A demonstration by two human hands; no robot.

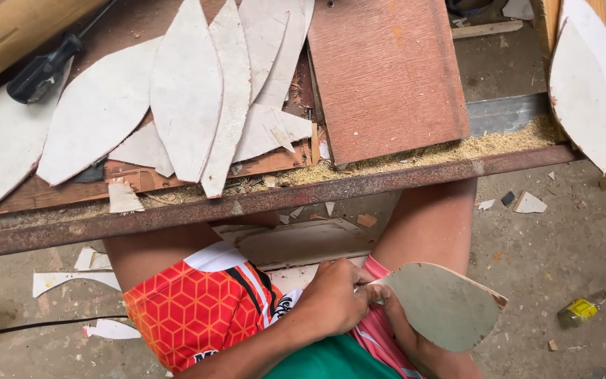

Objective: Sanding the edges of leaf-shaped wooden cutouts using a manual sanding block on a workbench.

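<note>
Low in the picture, over my lap, my right hand [400,324] holds a leaf-shaped, pointed oval piece of thin board [447,305] from underneath. My left hand [334,296] rests against the piece's left tip with its fingers closed; a small pale tool seems to sit between the fingers, but I cannot make it out. My thighs, in red patterned shorts [194,309], lie below both hands. A flat pale board [296,242] lies on the ground between my legs.
A rusty metal bench edge [261,200] crosses the view above my knees, with sawdust along it. On the bench lie several white leaf-shaped cut-outs [184,91], a reddish-brown board [387,70] and a black-handled screwdriver [40,70]. Scraps and a small bottle [582,309] litter the concrete floor.
</note>
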